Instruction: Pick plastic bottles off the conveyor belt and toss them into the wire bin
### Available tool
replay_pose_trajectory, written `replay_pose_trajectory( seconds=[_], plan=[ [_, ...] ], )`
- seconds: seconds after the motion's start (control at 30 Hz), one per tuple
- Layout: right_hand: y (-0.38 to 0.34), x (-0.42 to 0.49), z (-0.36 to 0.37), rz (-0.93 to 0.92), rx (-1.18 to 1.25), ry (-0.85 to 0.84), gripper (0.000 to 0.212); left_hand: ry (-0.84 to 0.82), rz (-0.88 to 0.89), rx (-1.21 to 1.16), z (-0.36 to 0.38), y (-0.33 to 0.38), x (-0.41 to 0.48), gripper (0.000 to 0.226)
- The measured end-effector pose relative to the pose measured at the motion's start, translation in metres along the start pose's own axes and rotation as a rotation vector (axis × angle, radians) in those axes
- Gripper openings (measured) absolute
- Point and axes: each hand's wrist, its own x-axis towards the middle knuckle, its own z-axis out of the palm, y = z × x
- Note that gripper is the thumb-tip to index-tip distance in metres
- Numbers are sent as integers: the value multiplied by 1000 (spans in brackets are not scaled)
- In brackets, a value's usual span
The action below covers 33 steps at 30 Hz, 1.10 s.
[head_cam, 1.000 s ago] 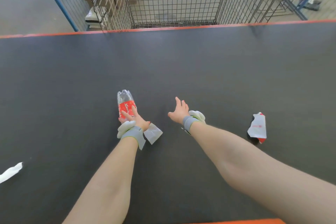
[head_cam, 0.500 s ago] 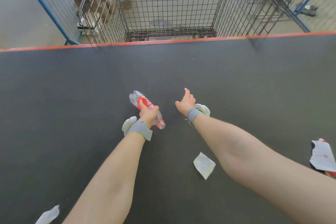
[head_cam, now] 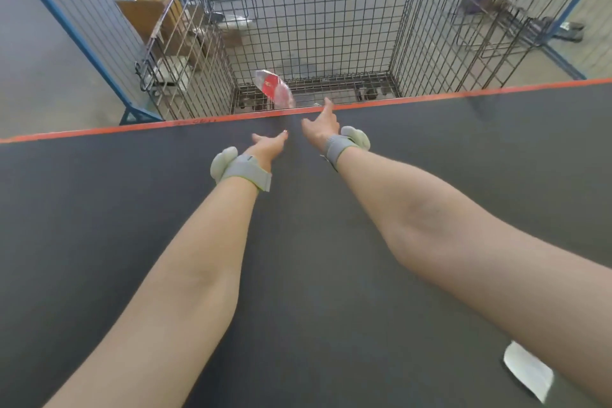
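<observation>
The dark conveyor belt fills the lower view, its far side marked by an orange edge. Just past that edge stands the wire bin, tall mesh walls on three sides and open toward the belt, placed so that anything flung forward off the belt drops into it. A second mesh rack holding a cardboard box sits to its left. Both forearms stretch out over the belt toward the bin. The left hand is released, fingers straight and aimed at the bin, holding nothing; the right hand is likewise spread and empty, reaching close to the orange edge, probably out for balance. The plastic bottle, clear with a red label and blurred, is in the air beyond the edge at the bin's open side, touching neither hand, which reads as a toss in flight toward the bin floor. Grey wristbands wrap both wrists. A white paper scrap lies on the belt near the right elbow, not a target.
</observation>
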Motion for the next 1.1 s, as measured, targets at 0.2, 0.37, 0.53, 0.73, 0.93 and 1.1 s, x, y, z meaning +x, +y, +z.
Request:
replay_pose_trajectory(
  seconds=[0.2, 0.37, 0.53, 0.73, 0.93, 1.1],
  plan=[
    [53, -80, 15, 135, -177, -180, 81, -100, -110, 106, 26, -70, -52, 76],
    [102, -169, 25, 111, -341, -305, 73, -62, -3, 439, 42, -154, -99, 76],
    [192, -263, 38, 178, -519, -502, 96, -103, -100, 587, 68, -260, -148, 82],
    [255, -321, 46, 254, -827, -556, 114, -225, -190, 570, 73, -329, -192, 83],
    [199, -324, 39, 63, -763, -472, 97, -40, -110, 429, 47, -332, -202, 78],
    [169, -343, 50, -3, -735, -492, 99, 60, -97, 406, 30, -348, -211, 83]
  ],
)
